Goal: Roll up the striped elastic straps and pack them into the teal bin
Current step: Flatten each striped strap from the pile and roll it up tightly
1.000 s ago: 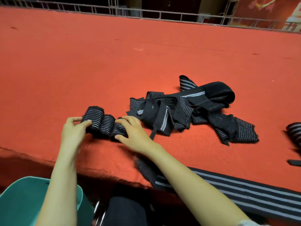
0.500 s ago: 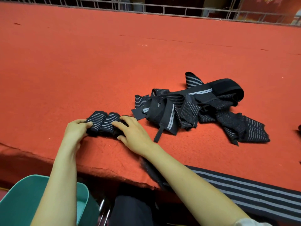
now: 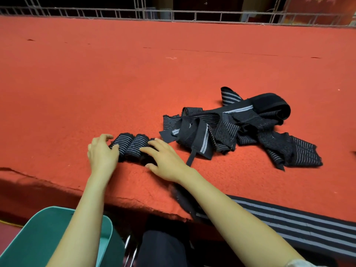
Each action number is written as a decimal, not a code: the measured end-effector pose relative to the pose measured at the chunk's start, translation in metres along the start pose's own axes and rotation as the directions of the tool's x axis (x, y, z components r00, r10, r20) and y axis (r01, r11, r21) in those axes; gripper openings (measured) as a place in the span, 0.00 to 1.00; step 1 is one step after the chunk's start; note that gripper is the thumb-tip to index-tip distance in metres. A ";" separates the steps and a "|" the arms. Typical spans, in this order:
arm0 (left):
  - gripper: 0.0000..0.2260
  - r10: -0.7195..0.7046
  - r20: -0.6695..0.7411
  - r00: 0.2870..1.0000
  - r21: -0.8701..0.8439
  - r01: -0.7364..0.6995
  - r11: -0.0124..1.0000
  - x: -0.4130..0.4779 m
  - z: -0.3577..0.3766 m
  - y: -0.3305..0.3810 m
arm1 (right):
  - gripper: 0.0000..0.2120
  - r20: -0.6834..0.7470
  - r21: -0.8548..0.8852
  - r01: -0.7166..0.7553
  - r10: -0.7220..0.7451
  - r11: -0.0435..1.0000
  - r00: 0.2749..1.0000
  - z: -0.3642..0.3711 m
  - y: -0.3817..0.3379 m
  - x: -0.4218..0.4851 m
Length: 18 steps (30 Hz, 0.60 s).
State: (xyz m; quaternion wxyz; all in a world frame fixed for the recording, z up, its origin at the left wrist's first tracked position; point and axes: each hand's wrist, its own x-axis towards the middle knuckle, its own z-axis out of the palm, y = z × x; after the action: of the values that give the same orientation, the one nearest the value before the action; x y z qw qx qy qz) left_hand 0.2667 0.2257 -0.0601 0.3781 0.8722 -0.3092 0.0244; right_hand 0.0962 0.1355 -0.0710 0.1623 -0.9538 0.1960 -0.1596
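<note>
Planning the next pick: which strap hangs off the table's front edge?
The wide strap with broad grey stripes at the near right; the tangled pile and the rolls lie wholly on the red table.
</note>
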 end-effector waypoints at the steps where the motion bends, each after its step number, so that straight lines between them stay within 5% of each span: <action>1: 0.12 0.067 -0.029 0.997 -0.003 -0.067 0.998 -0.006 0.000 0.006 | 0.26 -0.032 0.021 0.006 -0.006 1.000 0.999 -0.006 0.003 -0.004; 7: 0.06 0.401 0.035 0.915 -0.186 -0.389 0.902 -0.047 0.017 0.073 | 0.17 -0.197 0.072 -0.019 0.033 0.997 0.980 -0.052 0.038 -0.046; 18: 0.07 0.606 0.308 0.733 -0.405 -0.475 0.781 -0.125 0.100 0.195 | 0.14 -0.312 0.071 -0.473 0.470 0.878 0.826 -0.123 0.146 -0.170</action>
State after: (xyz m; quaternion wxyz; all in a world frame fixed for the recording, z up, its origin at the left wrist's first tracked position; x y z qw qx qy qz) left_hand 0.0381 0.1215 -0.0406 0.4055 0.6582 -0.6261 -0.1016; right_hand -0.1439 0.0506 -0.0560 0.1583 -0.8378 0.4496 -0.2664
